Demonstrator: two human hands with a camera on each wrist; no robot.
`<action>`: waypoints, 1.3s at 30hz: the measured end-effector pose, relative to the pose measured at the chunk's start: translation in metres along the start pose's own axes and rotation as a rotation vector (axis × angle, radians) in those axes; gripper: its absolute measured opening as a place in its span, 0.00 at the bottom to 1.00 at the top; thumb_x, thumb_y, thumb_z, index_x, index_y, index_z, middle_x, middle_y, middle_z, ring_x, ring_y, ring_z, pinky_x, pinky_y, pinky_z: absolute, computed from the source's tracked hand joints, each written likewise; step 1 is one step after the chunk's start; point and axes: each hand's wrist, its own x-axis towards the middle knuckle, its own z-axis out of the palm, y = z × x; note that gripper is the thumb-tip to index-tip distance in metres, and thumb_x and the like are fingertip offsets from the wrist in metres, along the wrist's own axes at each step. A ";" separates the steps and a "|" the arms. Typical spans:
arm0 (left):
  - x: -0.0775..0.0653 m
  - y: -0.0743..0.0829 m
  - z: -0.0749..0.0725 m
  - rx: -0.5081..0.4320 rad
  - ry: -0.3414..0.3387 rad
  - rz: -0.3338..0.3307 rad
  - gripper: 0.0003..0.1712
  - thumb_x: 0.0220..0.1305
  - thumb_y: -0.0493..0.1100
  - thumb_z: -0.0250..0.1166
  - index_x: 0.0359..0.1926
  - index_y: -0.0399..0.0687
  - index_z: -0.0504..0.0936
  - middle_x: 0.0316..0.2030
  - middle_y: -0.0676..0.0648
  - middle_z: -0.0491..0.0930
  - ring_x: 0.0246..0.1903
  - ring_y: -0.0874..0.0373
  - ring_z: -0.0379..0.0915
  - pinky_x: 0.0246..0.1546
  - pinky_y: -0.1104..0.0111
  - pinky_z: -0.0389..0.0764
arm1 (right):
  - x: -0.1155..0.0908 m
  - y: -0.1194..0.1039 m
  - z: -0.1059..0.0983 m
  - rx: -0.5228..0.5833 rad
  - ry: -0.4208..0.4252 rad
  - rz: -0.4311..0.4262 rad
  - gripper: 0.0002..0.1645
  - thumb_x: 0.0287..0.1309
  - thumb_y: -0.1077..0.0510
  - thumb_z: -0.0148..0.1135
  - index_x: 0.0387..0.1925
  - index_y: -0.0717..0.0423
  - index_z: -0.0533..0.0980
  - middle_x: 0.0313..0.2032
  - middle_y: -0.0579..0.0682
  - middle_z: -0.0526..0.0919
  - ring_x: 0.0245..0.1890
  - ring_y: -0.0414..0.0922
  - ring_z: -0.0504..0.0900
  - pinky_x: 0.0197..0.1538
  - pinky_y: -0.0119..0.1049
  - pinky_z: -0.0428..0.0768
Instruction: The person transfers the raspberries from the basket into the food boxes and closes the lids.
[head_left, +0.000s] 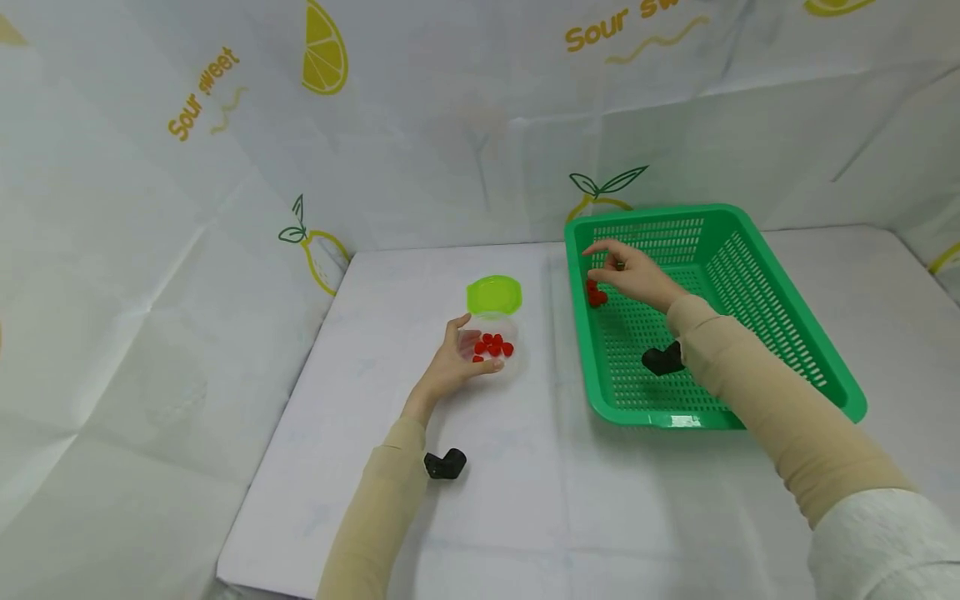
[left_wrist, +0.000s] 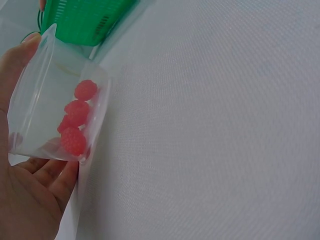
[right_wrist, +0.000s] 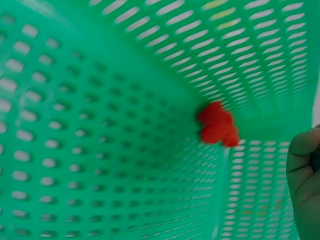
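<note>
My left hand [head_left: 447, 364] grips a clear plastic cup [left_wrist: 37, 95] standing on the white table, thumb on one side and fingers round the other. Several red raspberries [head_left: 494, 344] lie in the bottom of the cup. A lime-green lid [head_left: 494, 295] lies just beyond it. Over the left side of a green basket [head_left: 678, 420] reaches my right hand [head_left: 633, 273], its index finger extended and its thumb apart from it. Below those fingers, a small cluster of raspberries [right_wrist: 218, 125] rests in the basket by its wall.
The basket's perforated walls rise around the right hand. A white cloth [head_left: 450, 167] with lemon prints hangs behind the table and along its left side. Black wrist devices show beneath the left sleeve [head_left: 386, 508] and the right sleeve [head_left: 772, 400].
</note>
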 end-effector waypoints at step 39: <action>0.002 0.000 -0.001 0.034 -0.002 -0.002 0.58 0.42 0.58 0.74 0.69 0.63 0.47 0.63 0.51 0.65 0.67 0.54 0.58 0.66 0.56 0.64 | 0.000 0.044 0.013 -0.340 -0.198 -0.007 0.22 0.63 0.54 0.54 0.56 0.57 0.69 0.44 0.64 0.76 0.41 0.58 0.74 0.38 0.46 0.74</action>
